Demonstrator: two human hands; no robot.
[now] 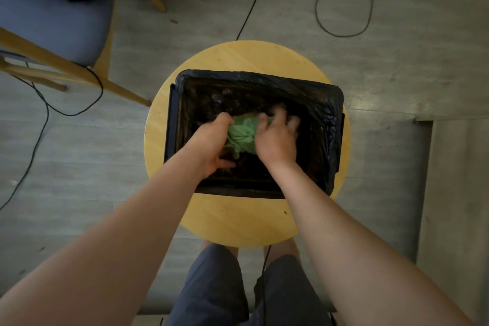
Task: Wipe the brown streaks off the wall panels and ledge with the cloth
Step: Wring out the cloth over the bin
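Far to the left of the bin, a wooden-framed chair (53,26) with a pale blue seat stands on the grey floor (397,74), and a thin dark cable (45,113) loops under its legs. The bin (173,113) itself, rectangular and lined with a glossy black bag (325,113) folded over its rim, stands on a round, light wooden table (238,219), a little toward the table's far side, so that a broad crescent of bare wood shows on the near side of the bin. Inside the bin, at its left half, the person's left hand (211,143) reaches down with its fingers curled round the left end of a crumpled green cloth (242,135), the thumb lying lower, toward the bin's near wall. The cloth hangs bunched at the middle of the bin, held between both hands, above the dark bottom. At the bin's right half the right hand (277,137) grips the cloth's other end from above, fingers bent over it and blurred, so how tightly they close cannot be told. Both bare forearms come in over the bin's near rim. Below the bin, past the table's near edge, the person's dark blue shorts (217,286) show. Up and to the right of the bin, a second cable (344,7) lies in a wide loop on the floor.
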